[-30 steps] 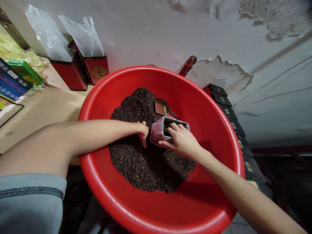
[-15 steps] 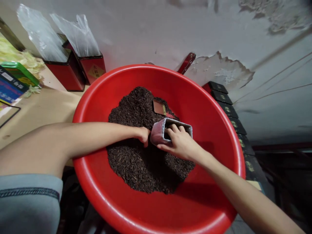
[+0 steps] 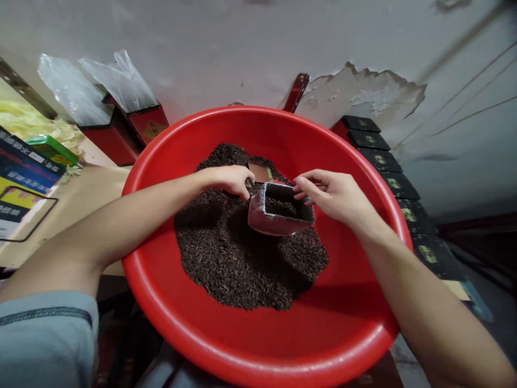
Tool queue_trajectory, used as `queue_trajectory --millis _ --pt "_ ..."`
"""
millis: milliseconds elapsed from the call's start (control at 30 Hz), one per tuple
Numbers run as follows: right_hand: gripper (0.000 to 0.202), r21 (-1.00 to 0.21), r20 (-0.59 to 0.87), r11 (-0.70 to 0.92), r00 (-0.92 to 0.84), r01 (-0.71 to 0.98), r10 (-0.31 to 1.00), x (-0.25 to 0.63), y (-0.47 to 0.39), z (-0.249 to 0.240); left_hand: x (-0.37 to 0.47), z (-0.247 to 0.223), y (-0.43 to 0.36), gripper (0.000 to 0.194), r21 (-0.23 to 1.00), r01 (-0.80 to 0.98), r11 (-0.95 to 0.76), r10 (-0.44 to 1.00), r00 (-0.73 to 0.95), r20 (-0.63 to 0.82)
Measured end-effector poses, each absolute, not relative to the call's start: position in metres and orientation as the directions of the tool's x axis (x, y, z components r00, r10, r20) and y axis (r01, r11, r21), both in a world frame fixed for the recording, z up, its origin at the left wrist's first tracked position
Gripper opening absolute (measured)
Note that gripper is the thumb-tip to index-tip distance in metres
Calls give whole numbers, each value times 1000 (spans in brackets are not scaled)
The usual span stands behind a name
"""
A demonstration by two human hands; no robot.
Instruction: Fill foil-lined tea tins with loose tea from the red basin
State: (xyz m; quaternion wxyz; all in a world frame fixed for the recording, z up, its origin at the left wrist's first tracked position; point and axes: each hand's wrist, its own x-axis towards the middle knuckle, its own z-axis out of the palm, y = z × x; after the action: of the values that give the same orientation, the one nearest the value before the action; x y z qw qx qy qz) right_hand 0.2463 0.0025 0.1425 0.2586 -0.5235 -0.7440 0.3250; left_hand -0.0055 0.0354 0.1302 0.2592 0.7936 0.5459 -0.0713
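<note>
hovering over leaves (image 3: 230, 269), left hand (image 3: 232, 179) half-curled, grip unclear, right hand (image 3: 337, 196) half-spread at pouch (image 3: 270, 220)

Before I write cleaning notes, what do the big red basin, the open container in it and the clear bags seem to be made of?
Red basin: probably plastic, smooth and semi-glossy, with soft highlights along its rim.
Open container: perhaps foil or coated film; its silvery rim and shiny sides look creased.
Clear bags: likely thin plastic film, glossy, see-through and wrinkled.

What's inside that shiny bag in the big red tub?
Dark, dry, leafy bits are inside the shiny bag. They cover its bottom, so what lies deeper down can't be seen.
</note>
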Motion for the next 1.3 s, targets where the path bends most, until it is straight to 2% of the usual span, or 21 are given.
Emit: queue_trajectory --millis 100,167,300,467,600,833,967,1067,1133,1200,1300 --pt "33 -677 198 309 -239 668 951 249 8 147 4 160 30 47 342 877 -337 866 431 -253" --pt "37 -645 248 310 -192 698 949 252 12 148 19 175 26 44 382 838 -391 860 480 -172" --pt "46 -718 279 297 -131 630 951 256 16 150 60 182 21 46 429 746 -509 803 591 -73" --pt "51 -751 345 311 -54 582 937 257 15 152 98 173 23 43 445 648 -618 697 714 -71" --pt "53 -764 358 305 -19 569 934 260 16 154 105 169 28 40 513 616 -598 697 715 -46" --pt "56 -778 365 320 -25 541 931 265 22 153 99 162 37 47 570 544 -616 679 733 34" --pt "56 -775 368 327 -35 541 929 265 20 154 86 167 30 41 683 479 -551 657 754 1" --pt "53 -785 347 316 -44 534 937 264 19 155 62 175 27 49 714 494 -497 669 742 -48" --pt "51 -797 322 299 -49 525 945 263 18 155 37 174 30 57 661 576 -482 719 690 -77" --pt "46 -805 289 272 -51 527 956 262 18 155 8 163 35 66 533 717 -449 791 597 -137" --pt "39 -796 250 240 -60 556 966 259 17 154 -34 127 39 82 190 944 -270 878 322 -355"
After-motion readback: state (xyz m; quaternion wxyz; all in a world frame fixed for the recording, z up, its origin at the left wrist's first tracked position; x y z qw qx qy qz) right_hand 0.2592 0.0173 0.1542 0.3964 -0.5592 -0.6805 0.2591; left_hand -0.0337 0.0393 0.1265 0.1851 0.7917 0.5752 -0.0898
